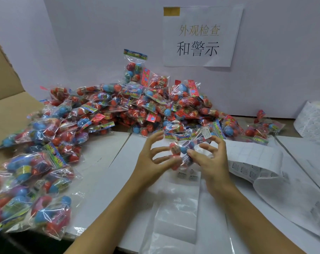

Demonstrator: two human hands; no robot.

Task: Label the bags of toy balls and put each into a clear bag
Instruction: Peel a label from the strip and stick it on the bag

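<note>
White boards cover the worktop (108, 173), and a plain pale wall behind carries a taped paper sign (201, 36) with Chinese characters. Against that wall lies a large heap of bagged toy balls (137, 107), red and blue balls in crinkly cellophane with bright header cards; it spreads down the left side toward the near edge, beside a brown cardboard flap (3, 85). At centre, above the worktop, the person holds one bag of toy balls (181, 149) between both hands. The left hand (153, 158) has its fingers spread apart and curved, the fingertips touching the bag's left side. The right hand (210, 158) pinches the bag's right side with thumb and forefinger, the other fingers raised and loosely curled. A small white warning label (207, 132) shows on the cellophane just above the right fingers. Beneath the hands a flat clear bag (175, 208) lies on the boards, printed warnings near its top. A strip of label backing (254, 167) trails off to the right toward a label roll (315, 120) at the frame's edge
</note>
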